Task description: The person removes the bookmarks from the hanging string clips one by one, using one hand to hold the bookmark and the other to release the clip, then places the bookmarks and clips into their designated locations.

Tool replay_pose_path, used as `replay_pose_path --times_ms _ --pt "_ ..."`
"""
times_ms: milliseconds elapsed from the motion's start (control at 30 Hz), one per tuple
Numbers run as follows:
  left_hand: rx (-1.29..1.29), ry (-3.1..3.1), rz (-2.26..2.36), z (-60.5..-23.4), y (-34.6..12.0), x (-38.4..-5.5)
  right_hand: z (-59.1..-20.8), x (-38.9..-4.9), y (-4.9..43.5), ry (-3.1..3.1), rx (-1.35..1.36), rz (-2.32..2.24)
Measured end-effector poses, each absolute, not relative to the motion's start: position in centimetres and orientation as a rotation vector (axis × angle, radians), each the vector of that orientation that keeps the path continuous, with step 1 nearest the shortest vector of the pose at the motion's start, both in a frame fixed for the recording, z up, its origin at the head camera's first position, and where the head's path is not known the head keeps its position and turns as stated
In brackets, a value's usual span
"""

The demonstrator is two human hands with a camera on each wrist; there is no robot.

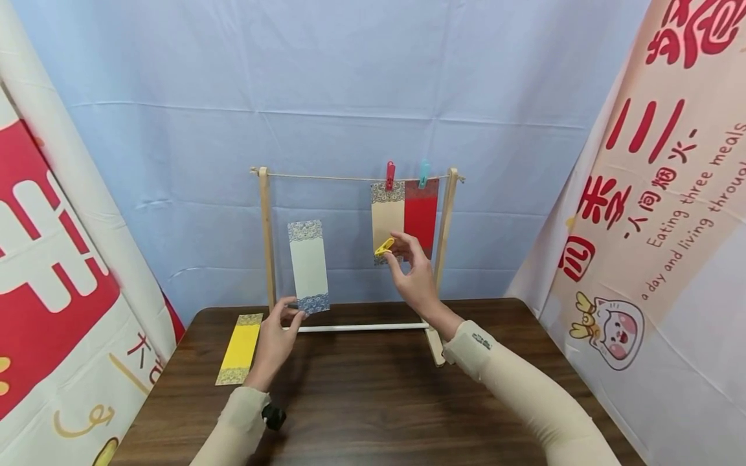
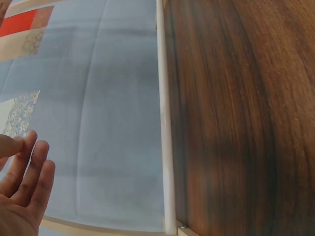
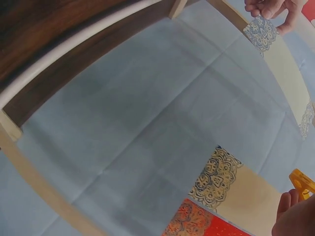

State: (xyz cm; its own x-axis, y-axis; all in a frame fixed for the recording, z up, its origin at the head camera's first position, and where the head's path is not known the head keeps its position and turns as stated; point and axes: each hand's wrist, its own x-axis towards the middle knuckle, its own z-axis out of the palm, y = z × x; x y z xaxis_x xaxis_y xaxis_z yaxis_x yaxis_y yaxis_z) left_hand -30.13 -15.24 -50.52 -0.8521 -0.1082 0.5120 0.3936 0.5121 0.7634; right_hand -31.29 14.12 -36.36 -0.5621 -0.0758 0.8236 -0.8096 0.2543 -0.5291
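My left hand (image 1: 278, 338) pinches the lower end of a pale card (image 1: 309, 265) with blue lace-like patterned ends, holding it upright off the table. In the right wrist view the same card (image 3: 285, 69) reaches down from the left fingers. My right hand (image 1: 415, 272) pinches a small yellow clothespin (image 1: 384, 246) in front of the hanging cards. A red clothespin (image 1: 390, 175) fixes a beige card (image 1: 387, 217) to the string (image 1: 326, 177). Beside it, a teal clothespin (image 1: 424, 173) holds a red card (image 1: 421, 217), which touches or overlaps the beige one.
A wooden frame (image 1: 267, 239) carries the string between two posts, with a white bar (image 1: 361, 328) low across it. On the dark wood table (image 1: 350, 401) lies a yellow card (image 1: 240, 349) at the left. Blue cloth (image 1: 350, 77) hangs behind; printed banners (image 1: 658, 213) flank the sides.
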Motion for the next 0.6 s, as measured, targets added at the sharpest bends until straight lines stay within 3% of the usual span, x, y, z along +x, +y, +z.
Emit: replay_pose_path --times_ms 600 --pt "-0.19 -2.282 -1.307 -52.4 -16.5 -29.2 -39.6 -31.0 15.5 -1.865 0.782 1.405"
